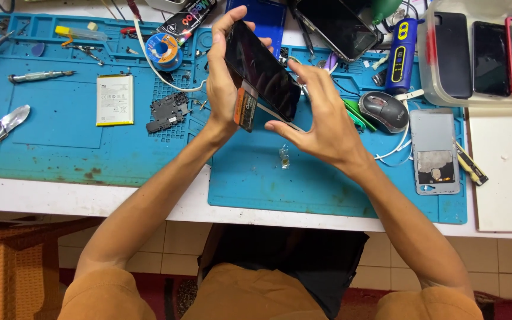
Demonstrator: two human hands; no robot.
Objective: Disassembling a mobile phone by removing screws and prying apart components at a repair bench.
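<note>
My left hand [220,83] grips a black phone screen panel [262,68], held tilted above the blue work mat [280,178]. An orange and black flex strip [246,106] hangs from the panel's lower end, by my left wrist. My right hand [321,115] has its fingers on the panel's right edge, and its thumb touches a thin strip [280,118] sticking out from under the panel. A small shiny part [284,155] lies on the mat below both hands.
A white phone battery [115,99], a black inner cover [167,111], a solder spool [164,51] and tools lie on the left mat. At right are a mouse [383,111], a grey phone back cover [435,151] and a clear tray [445,98] of phones.
</note>
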